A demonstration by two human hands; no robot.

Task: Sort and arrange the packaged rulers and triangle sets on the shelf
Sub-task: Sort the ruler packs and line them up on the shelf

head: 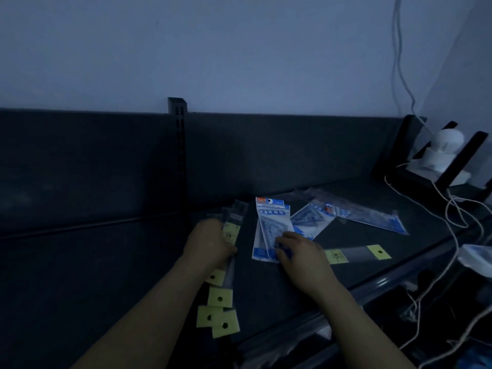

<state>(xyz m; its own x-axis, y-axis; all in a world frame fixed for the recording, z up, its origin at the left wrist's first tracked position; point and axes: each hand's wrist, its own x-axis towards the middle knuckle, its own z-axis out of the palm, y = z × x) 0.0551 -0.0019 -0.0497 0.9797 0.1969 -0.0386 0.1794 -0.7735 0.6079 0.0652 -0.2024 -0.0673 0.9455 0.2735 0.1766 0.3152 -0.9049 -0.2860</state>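
Observation:
On a dark shelf [266,294] lie packaged rulers with yellow header cards and blue-and-white triangle sets. My left hand [210,243] grips a bunch of ruler packs [220,299] whose yellow tabs fan out toward me. My right hand [300,255] rests with curled fingers on the near end of a small stack of triangle sets [271,222]. A single ruler pack [358,253] lies flat just right of that hand. More triangle sets [311,222] and a long blue-edged pack [372,217] lie loose farther back.
A dark back panel with a slotted upright [181,145] rises behind the shelf. At the right stand a white device [439,153] on a black bracket and several loose white cables [458,219]. A clear box [476,259] sits at the right edge.

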